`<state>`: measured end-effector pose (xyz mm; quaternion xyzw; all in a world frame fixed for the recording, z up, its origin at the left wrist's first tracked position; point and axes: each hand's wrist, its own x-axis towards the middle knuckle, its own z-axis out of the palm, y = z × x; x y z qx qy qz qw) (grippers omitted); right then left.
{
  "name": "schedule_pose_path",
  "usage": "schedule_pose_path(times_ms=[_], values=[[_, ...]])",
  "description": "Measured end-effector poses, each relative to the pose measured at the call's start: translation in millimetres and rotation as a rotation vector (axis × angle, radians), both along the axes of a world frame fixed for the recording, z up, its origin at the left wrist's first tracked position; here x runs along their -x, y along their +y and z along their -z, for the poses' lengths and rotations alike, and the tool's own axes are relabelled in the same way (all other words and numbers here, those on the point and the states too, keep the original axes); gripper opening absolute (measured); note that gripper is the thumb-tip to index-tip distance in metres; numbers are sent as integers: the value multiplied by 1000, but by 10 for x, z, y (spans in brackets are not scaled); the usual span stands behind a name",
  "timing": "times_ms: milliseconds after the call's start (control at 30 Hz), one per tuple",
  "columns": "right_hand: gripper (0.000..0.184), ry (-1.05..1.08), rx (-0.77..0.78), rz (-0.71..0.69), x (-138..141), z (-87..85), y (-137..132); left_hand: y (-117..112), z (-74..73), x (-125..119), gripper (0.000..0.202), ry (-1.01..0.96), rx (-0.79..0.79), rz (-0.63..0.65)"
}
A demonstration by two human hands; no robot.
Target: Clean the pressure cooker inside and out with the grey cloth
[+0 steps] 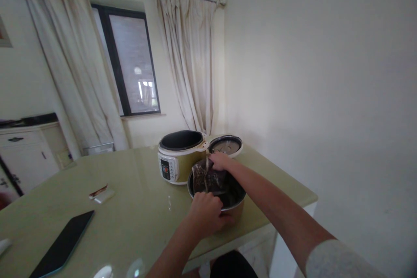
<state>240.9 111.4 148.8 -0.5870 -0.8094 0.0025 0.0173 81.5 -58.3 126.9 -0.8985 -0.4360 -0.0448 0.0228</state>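
Observation:
A metal inner pot [235, 208] stands on the pale green table [137, 208], just in front of a yellow and white rice cooker [177, 156]. My left hand [206, 217] is closed on the pot's near rim. My right hand [220, 160] reaches across the far rim and pinches the top of a dark patterned bag [208, 179], tilted over the pot's mouth. The cooker's body is uncovered, and its lid [225, 144] lies open to the right, next to my right hand.
A dark phone [63, 243] lies on the table at the near left. A small white packet [102, 193] sits further in. The table's right edge runs close to the wall. A white cabinet [26, 156] stands at the far left, under curtains and a window.

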Motion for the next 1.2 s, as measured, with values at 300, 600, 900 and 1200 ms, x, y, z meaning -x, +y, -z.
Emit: schedule_pose_path(times_ms=[300,600,900,1200], values=[[30,147,140,53,-675,-97,-283,41,18,-86,56,-48,11,-83],[58,-51,-139,-60,-705,-53,-915,176,-91,-104,57,22,13,4],[41,-301,77,-228,-216,-82,-538,214,-11,-163,54,21,-38,16],[51,-135,362,-303,367,193,-174,158,-21,-131,52,3,-50,40]])
